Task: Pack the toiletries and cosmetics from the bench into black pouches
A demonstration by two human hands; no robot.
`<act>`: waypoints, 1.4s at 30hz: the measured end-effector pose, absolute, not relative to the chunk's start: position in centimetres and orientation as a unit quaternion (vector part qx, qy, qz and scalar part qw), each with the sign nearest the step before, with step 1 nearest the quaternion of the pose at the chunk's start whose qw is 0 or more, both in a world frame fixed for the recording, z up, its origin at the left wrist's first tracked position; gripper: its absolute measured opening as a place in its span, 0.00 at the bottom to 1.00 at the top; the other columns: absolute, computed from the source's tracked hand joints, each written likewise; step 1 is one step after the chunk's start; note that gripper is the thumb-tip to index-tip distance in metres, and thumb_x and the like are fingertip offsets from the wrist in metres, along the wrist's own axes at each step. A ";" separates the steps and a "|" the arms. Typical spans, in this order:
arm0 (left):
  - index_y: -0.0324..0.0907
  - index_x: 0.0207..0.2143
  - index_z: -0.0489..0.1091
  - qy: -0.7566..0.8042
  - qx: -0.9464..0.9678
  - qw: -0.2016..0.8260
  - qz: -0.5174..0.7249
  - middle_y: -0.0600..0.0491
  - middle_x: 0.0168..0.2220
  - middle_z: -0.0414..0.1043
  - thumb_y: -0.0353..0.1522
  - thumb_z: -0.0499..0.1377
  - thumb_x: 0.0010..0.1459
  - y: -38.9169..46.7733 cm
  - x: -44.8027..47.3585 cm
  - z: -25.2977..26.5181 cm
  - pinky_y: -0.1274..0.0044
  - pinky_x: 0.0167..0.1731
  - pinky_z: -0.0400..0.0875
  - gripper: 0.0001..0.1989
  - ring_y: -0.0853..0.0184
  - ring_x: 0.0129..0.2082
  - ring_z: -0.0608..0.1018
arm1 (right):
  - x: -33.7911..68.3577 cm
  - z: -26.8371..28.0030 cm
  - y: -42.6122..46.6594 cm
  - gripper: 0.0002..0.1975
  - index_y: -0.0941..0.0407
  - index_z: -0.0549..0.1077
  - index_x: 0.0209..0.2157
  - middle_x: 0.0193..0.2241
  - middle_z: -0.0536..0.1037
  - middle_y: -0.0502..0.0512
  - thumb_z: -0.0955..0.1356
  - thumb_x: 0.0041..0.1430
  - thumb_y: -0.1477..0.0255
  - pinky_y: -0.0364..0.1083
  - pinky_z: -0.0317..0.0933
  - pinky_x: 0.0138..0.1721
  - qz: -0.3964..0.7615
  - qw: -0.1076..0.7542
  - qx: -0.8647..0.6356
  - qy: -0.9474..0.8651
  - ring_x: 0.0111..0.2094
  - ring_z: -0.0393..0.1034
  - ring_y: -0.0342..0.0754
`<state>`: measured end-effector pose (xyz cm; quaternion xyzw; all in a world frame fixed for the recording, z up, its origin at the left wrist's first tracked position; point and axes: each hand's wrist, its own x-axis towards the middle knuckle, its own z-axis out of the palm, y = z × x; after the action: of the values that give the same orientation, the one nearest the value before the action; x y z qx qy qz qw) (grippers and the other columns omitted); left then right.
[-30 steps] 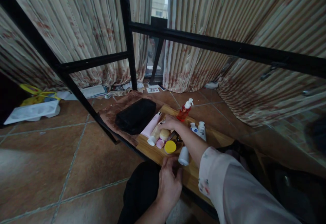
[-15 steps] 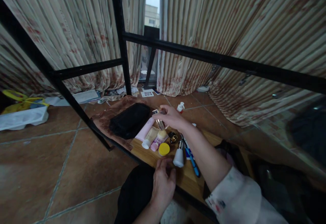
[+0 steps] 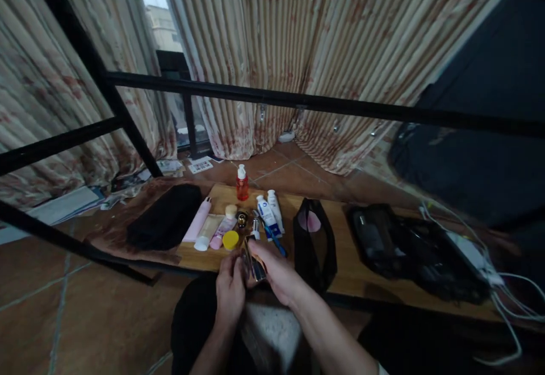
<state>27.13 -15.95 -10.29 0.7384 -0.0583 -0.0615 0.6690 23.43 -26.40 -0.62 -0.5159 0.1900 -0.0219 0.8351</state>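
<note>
Half a second ago the right hand (image 3: 279, 273) was out over the far left part of the counter (image 3: 347, 278), among the toiletries; now it has drawn back to the near edge and met the left hand (image 3: 230, 287), so the work is in both hands, close to the lap. The right hand is closed around a small shiny object (image 3: 256, 266), dark with a bright edge, its thumb lying along the top. The left hand is curled against the object's left side, though I cannot tell whether it grips or only steadies it; the light is dim and the object blurred, so what it is stays uncertain. Just beyond the hands, the yellow lid (image 3: 230, 240) lies to the left and the blue stick (image 3: 276, 242) to the right. The pink tube (image 3: 200, 220) lies farther left, near the black pouch (image 3: 166, 220), while the red pump bottle (image 3: 242, 184) stands upright on the far side. The view has swung right as well, bringing in the black bag (image 3: 300, 255) right of the toiletries, the mesh bag (image 3: 395, 244) beyond it and white cables (image 3: 513, 307) at the far right.
</note>
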 end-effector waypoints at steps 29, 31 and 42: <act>0.36 0.51 0.64 -0.232 0.767 0.570 -0.184 0.46 0.41 0.74 0.45 0.51 0.59 -22.5 24.4 -2.6 0.73 0.38 0.71 0.25 0.64 0.35 0.77 | 11.4 3.0 -35.7 0.24 0.61 0.71 0.48 0.49 0.74 0.65 0.60 0.62 0.57 0.61 0.56 0.54 -0.090 0.970 -0.209 0.086 0.56 0.63 0.57; 0.37 0.53 0.62 -0.247 0.801 0.521 -0.161 0.48 0.38 0.74 0.47 0.50 0.59 -23.3 25.0 -1.8 0.73 0.38 0.70 0.27 0.63 0.35 0.77 | 11.0 3.3 -36.7 0.23 0.60 0.71 0.47 0.49 0.75 0.63 0.59 0.62 0.57 0.63 0.57 0.54 -0.128 0.966 -0.201 0.098 0.56 0.63 0.57; 0.43 0.59 0.55 -0.318 0.859 0.373 -0.150 0.47 0.43 0.76 0.39 0.58 0.52 -29.4 25.8 0.1 0.74 0.38 0.68 0.32 0.57 0.43 0.78 | 16.0 4.4 -38.8 0.16 0.58 0.74 0.38 0.32 0.80 0.55 0.63 0.60 0.60 0.53 0.67 0.41 -0.178 0.922 -0.298 0.170 0.36 0.74 0.50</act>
<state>25.82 -29.44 0.15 0.8588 -0.3180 -0.1501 0.3725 16.02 -38.83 4.38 -0.2981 0.1700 -0.1784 0.9222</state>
